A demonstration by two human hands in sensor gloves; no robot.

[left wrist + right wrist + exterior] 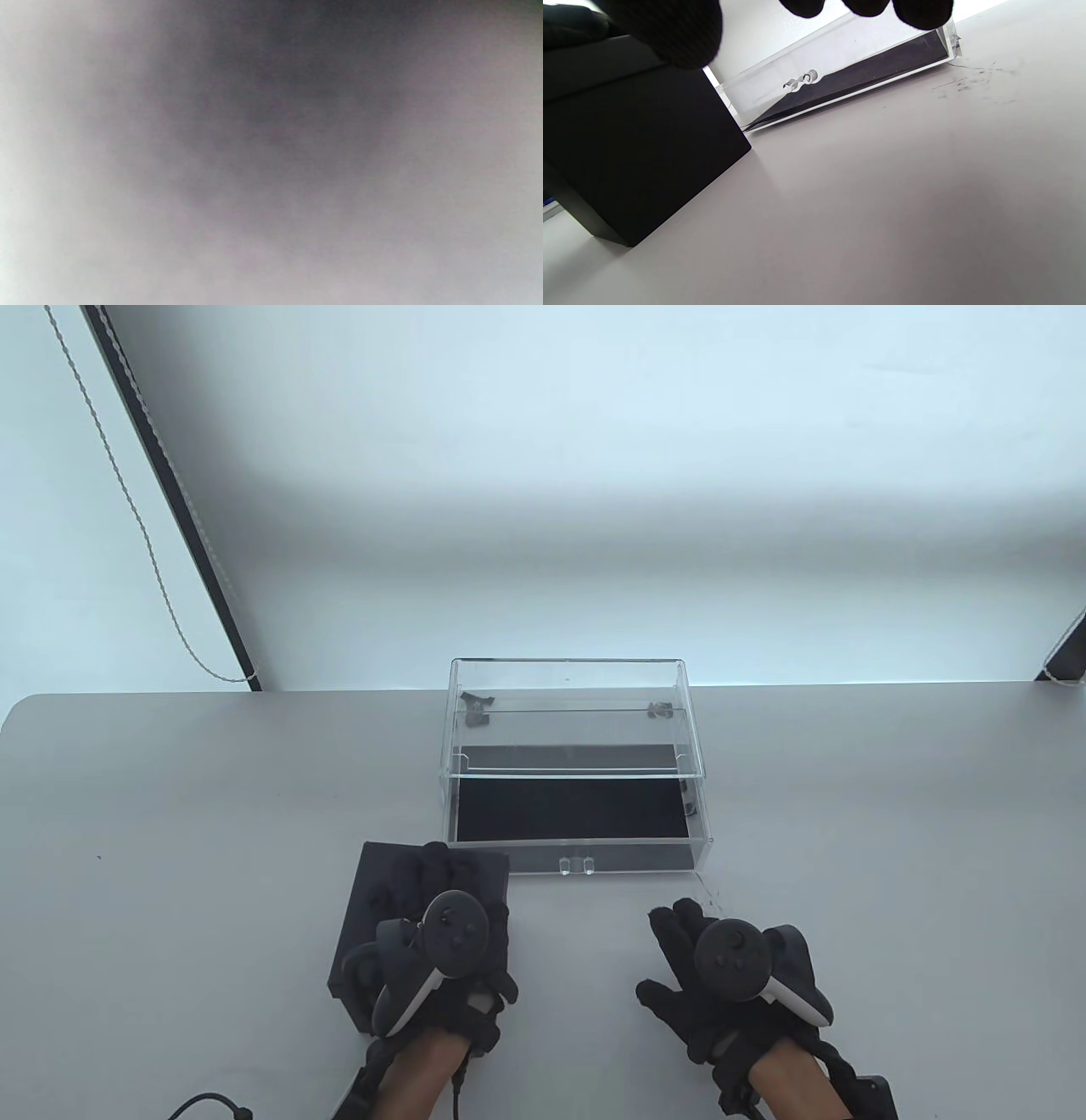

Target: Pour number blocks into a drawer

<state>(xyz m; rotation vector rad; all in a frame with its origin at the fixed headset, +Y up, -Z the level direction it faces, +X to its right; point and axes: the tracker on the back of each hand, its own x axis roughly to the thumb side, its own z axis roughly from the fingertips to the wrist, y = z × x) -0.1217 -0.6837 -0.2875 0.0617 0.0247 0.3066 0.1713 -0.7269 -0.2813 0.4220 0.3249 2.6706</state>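
- Nearest to me in the table view are both gloved hands, coming in from the bottom edge, each with a tracker strapped on its back.
- On my left, the left hand (441,942) lies on top of a black box (361,916), its fingers reaching over the far side of the lid. Whether they curl round the edge or just rest there, I cannot tell; the tracker hides most of them.
- On my right, the right hand (721,976) sits just over the table (170,831) with fingers spread and loose, holding nothing. In the right wrist view its fingertips (920,12) hang in from the top edge, apart from one another and clear of the surface.
- That same wrist view shows the black box (640,156) as a closed, plain dark block standing flat on the table, close to the drawer's front left corner.
- Beyond the hands stands a clear plastic case (568,712), and its drawer (577,814) is pulled out toward me. I see a black liner on the drawer floor and a small clear knob (576,864) on the front wall.
- I see no number blocks anywhere; if they are in the black box, the lid hides them.
- Faint dark scuffs (971,80) mark the table near the drawer's right front corner.
- My left wrist view is only a grey blur and tells me nothing.
- A beaded cord (136,517) hangs at the far left, past the table edge.
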